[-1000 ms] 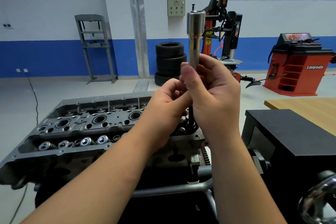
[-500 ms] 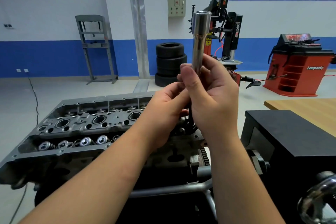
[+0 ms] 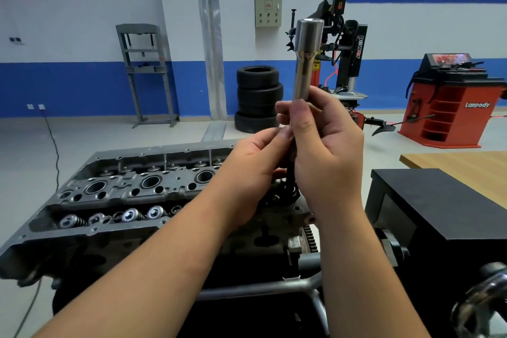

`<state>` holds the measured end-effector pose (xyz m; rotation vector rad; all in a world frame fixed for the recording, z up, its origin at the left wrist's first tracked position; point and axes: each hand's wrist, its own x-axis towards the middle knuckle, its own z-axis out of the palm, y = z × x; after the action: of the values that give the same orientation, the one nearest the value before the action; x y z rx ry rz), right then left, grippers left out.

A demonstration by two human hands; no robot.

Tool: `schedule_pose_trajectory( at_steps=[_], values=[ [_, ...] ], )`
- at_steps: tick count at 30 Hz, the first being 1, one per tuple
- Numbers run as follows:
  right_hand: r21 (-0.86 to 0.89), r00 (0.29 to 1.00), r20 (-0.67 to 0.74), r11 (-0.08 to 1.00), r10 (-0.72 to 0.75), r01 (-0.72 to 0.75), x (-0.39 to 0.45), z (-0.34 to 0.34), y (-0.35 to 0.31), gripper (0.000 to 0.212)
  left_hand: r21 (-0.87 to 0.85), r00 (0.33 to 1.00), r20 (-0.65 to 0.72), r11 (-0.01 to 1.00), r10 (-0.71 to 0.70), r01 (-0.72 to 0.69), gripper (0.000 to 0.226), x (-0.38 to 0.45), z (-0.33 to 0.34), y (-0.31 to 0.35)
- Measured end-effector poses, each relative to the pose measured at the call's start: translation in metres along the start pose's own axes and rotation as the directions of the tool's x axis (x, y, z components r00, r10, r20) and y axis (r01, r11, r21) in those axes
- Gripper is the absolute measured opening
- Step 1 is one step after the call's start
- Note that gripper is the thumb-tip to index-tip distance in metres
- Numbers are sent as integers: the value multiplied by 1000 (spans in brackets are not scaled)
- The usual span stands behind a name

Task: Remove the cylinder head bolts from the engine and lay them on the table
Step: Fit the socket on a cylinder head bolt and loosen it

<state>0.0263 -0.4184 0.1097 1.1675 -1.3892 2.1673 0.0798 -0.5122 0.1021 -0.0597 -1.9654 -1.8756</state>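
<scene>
both hands grip socket (image 3: 305, 57) above engine (image 3: 142, 195)

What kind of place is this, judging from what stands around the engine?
Most likely a car repair workshop or a training garage. A stack of tyres stands by the wall, a tyre changer is beside it, and a red wheel balancer stands to the right, behind the bare cylinder head.
</scene>
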Motion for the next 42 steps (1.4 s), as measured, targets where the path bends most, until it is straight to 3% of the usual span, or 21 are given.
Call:
schedule_pose_trajectory(
  at_steps=[6, 9, 14, 18, 21, 23, 29, 33, 38, 42],
  values=[
    [-81, 997, -62, 996, -49, 44, -2, 3, 1, 16, -11, 997, -56, 999, 43, -44, 42, -1, 1, -1],
    [-47, 999, -29, 998, -36, 35, -2, 2, 2, 13, -15, 999, -9, 999, 35, -35, 46, 0, 0, -1],
    [50, 1000, -3, 999, 11, -11, 0, 0, 1, 26, -23, 1000, 6, 1000, 14, -14, 28, -2, 0, 0],
    [-54, 999, 31, 998, -41, 43, -3, 5, 0, 19, -35, 998, -50, 999, 37, -39, 43, -3, 1, 2],
    [-69, 999, -27, 997, -44, 42, -2, 3, 4, 22, -20, 997, -59, 999, 43, -45, 28, -1, 1, 0],
    [-73, 999, -24, 996, -46, 45, 0, 1, 4, 24, -4, 999, -21, 999, 35, -35, 33, 0, 0, -1],
    [39, 1000, 10, 999, -16, 16, 0, -1, 2, 22, -10, 999, 21, 1000, 25, -25, 29, -1, 0, 0],
    [-12, 999, 14, 999, -45, 46, -2, 4, 1, 24, -17, 997, -62, 999, 38, -39, 53, -3, 2, 3],
    [61, 1000, -2, 998, 3, -3, 0, -1, 4, 13, -11, 999, -47, 1000, 2, -3, 50, -1, 2, 1],
    [123, 999, 33, 991, 42, -46, 1, -2, 2, 15, -42, 1000, 6, 999, -4, 5, 33, 0, 1, -1]
  ],
)
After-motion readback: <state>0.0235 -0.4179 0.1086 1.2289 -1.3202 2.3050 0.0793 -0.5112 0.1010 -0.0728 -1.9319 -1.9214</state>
